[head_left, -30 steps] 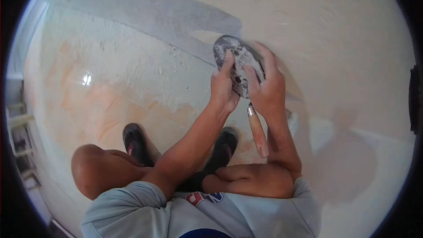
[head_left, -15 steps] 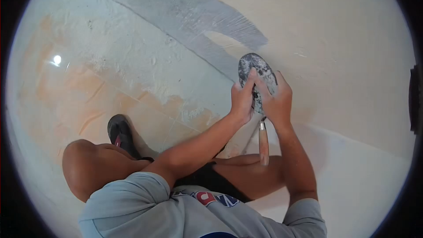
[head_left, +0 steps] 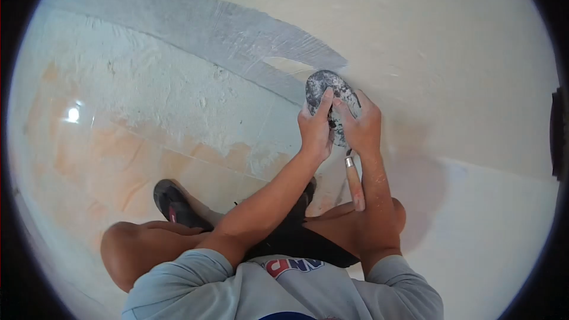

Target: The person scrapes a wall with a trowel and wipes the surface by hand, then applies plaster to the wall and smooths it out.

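Both of my hands clasp a round-ended trowel (head_left: 341, 120) whose dark oval blade is blotched with white. My left hand (head_left: 315, 127) grips the blade's left edge, its thumb laid on the upper face. On the opposite edge, my right hand (head_left: 363, 125) is closed in the same way, and the two thumbs nearly meet. The trowel's wooden handle (head_left: 354, 185) points back toward my body, beside my right forearm. Fingers under the blade are hidden. Just past the blade tip lies a grey streaked band (head_left: 237, 35) beside a smooth cream coating (head_left: 415, 35).
Rough whitish residue (head_left: 160, 77) covers the surface left of the grey band. Orange-stained tiles (head_left: 118, 154) lie at lower left, near my dark shoe (head_left: 178, 204). My bent knees (head_left: 121, 249) flank my arms. A dark object (head_left: 557, 133) stands at the far right edge.
My hands and the trowel appear slightly further left in view, with the grip unchanged. The view has shifted and turned a little, and my legs now appear lower and further right.
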A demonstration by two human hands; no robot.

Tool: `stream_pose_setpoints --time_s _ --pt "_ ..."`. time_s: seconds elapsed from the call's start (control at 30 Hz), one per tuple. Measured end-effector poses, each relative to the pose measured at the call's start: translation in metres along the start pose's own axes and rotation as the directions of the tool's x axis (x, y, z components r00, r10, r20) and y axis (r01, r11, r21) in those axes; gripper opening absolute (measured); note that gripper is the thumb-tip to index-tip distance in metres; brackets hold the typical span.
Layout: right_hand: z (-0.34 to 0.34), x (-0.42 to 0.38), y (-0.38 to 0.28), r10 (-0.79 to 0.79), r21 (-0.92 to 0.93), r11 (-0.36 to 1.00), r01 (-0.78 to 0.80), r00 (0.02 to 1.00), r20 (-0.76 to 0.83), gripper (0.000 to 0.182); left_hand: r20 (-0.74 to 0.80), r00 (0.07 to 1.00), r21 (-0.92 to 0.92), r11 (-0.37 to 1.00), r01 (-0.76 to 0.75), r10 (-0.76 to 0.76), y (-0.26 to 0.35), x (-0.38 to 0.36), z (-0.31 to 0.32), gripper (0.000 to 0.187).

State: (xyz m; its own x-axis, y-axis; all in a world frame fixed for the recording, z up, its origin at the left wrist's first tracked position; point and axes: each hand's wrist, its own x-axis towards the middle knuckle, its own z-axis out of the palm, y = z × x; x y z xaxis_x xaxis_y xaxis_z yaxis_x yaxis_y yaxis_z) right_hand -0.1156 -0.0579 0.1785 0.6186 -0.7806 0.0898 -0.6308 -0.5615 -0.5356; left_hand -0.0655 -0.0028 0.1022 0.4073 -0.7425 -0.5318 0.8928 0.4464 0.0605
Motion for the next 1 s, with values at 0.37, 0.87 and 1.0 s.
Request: stream_pose_setpoints --time_s 0.37,0.87,1.0 --pt "0.000 0.001 -0.001 -0.003 -0.003 1.000 0.003 1.000 0.007 0.028 0.049 0.999 0.051 0.999 -0.003 0.000 0.010 0.014 -0.004 0.032" --pt "0.020 0.001 -0.009 -0.135 0.130 0.981 0.144 0.988 -0.076 0.038 0.107 0.977 0.093 0.977 -0.194 0.184 0.004 0.023 -0.022 0.033" --pt "0.009 -0.001 -0.015 -0.059 0.117 0.991 0.065 0.997 -0.055 0.036 0.025 0.988 0.101 0.983 -0.151 0.149 0.000 0.014 -0.011 0.036"
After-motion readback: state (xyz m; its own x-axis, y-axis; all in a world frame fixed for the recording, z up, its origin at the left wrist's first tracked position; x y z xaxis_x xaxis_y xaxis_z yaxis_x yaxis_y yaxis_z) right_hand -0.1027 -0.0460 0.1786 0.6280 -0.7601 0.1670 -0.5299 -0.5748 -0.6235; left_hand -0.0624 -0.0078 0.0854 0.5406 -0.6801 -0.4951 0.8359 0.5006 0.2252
